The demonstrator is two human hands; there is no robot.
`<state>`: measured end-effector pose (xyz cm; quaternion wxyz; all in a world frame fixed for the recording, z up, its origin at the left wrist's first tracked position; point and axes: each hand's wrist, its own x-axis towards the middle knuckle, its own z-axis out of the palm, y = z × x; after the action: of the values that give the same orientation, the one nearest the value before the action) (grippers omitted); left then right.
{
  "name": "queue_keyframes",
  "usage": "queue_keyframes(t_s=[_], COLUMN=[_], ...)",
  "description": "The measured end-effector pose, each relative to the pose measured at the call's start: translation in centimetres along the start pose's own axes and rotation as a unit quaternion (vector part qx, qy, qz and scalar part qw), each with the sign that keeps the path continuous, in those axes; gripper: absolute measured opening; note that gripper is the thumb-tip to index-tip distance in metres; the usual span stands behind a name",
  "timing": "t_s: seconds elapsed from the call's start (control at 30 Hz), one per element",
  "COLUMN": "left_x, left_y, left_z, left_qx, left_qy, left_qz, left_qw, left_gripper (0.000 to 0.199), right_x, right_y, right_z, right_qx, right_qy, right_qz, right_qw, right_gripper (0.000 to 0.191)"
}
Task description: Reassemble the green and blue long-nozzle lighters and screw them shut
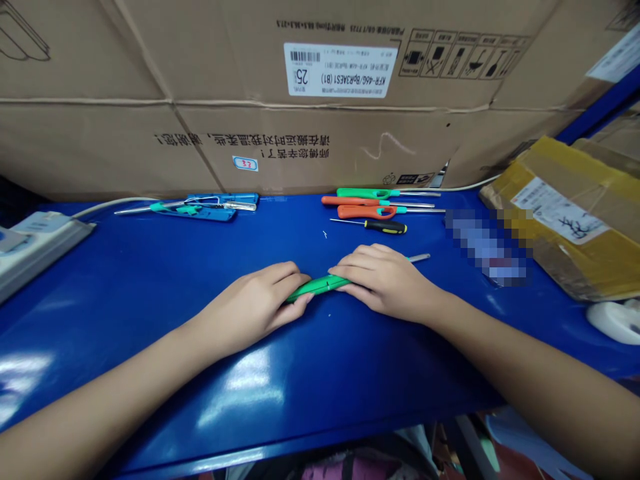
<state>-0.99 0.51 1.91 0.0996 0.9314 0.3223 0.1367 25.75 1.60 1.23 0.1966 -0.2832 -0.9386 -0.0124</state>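
Note:
Both hands grip one green long-necked lighter [320,287] above the blue table. My left hand [260,300] is closed around its handle end. My right hand [387,283] wraps its other end, and a metal tip pokes out beyond the fingers to the right. A dark slit shows along the green body between the hands. Beyond my right hand lies a screwdriver [387,227] with a black and yellow handle. Behind it rest two orange lighters [353,200] and another green lighter [363,193].
Blue lighter parts [210,208] lie at the back left, near a white power strip [45,243]. A big cardboard box [240,127] walls off the back. On the right stand a taped carton [575,220] and a white object [615,320]; a blurred patch lies beside the carton.

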Motion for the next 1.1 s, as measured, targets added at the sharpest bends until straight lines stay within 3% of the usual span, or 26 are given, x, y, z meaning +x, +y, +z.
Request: queue_keyframes(t_s=[0.3, 0.57, 0.83, 1.1], left_x=[-0.4, -0.3, -0.2, 0.0], left_y=[0.3, 0.9, 1.4, 0.6], left_z=[0.9, 1.4, 1.4, 1.0], left_qx=[-0.028, -0.04, -0.041, -0.096], left_qy=[0.094, 0.09, 0.087, 0.114], left_qz=[0.042, 0.05, 0.051, -0.004], left_qw=[0.994, 0.994, 0.994, 0.989], left_gripper=[0.028, 0.022, 0.02, 0.017], right_x=[0.0, 0.2, 0.4, 0.3], right_y=[-1.0, -1.4, -1.9, -0.3], right_z=[-1.1, -0.6, -0.5, -1.2], right_qx=[0.033, 0.049, 0.019, 0.1], right_qy=[0.05, 0.05, 0.007, 0.029], right_qz=[0.013, -0.005, 0.01, 0.05], right_qw=[0.998, 0.998, 1.0, 0.993], right_gripper=[0.023, 0.022, 0.025, 0.016])
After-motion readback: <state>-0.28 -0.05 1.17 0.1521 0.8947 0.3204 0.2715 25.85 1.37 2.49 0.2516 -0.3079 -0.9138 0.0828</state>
